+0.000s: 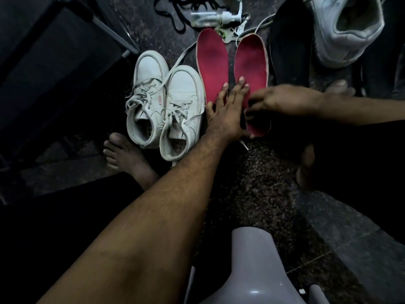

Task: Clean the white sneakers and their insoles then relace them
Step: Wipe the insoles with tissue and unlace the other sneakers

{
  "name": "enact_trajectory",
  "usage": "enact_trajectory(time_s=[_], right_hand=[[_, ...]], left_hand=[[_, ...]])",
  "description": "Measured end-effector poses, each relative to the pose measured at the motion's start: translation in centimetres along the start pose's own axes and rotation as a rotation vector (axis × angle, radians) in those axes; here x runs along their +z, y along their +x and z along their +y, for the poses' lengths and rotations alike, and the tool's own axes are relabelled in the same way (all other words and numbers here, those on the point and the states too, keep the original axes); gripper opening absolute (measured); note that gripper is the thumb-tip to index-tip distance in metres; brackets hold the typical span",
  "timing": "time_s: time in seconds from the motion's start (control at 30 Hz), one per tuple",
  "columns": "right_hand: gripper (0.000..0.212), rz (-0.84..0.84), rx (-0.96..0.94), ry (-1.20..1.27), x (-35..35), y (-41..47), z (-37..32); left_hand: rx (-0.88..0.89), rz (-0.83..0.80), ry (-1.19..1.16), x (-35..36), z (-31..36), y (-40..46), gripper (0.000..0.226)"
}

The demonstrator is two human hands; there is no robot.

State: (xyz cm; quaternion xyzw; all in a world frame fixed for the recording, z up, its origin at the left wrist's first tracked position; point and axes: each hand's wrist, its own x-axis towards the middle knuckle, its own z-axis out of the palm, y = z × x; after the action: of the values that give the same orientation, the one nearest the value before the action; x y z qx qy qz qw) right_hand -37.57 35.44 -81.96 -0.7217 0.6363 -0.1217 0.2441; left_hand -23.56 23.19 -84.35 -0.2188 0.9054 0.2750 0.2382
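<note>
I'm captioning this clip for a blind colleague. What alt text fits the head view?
Two red insoles lie side by side on a dark speckled floor; the left hand rests flat across them while the right hand grips the right one's heel end. A laced pair of white sneakers stands to their left, a clear pump bottle beyond.
</note>
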Motion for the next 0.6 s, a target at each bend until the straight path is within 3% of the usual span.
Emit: enact_trajectory(time_s=[0.07, 0.13, 0.2, 0.23, 0.37, 0.43, 0.5, 0.53, 0.6], right_hand=[[0.029, 0.121, 0.152, 0.006, -0.3, -0.5, 1.4], [0.027, 0.066, 0.004, -0.015, 0.4, -0.7, 0.1], [0.024, -0.12, -0.173, -0.002, 1.6, -1.2, -1.5], [0.02, -0.151, -0.159, 0.001, 1.5, -1.4, -1.4], [0.018, 0.092, 0.223, 0.101, -0.2, -1.1, 2.4], [0.016, 0.01, 0.086, 0.039, 0.0, -0.5, 1.4], [0.012, -0.205, -0.131, -0.009, 0.9, -0.6, 0.1], [0.012, -0.236, -0.156, -0.045, 0.6, -0.6, 0.0], [0.036, -0.153, 0.039, 0.032, -0.7, -0.9, 1.5]], left_hand=[[0.007, -0.004, 0.001, -0.2, -0.1, 0.0, 0.132], [0.012, -0.006, -0.003, -0.2, -0.2, -0.1, 0.131], [0.02, 0.0, -0.001, 0.0, -0.1, -0.2, 0.129], [0.023, 0.001, 0.001, 0.0, -0.1, -0.2, 0.129], [0.005, -0.013, 0.009, -0.6, 0.1, 0.1, 0.133], [0.002, -0.016, 0.035, -0.8, 0.4, 0.1, 0.133], [0.006, -0.013, 0.055, -0.7, 0.7, 0.2, 0.13], [0.002, -0.012, 0.057, -0.7, 0.7, 0.1, 0.13], [-0.003, -0.01, 0.061, -0.8, 0.7, 0.3, 0.132]])
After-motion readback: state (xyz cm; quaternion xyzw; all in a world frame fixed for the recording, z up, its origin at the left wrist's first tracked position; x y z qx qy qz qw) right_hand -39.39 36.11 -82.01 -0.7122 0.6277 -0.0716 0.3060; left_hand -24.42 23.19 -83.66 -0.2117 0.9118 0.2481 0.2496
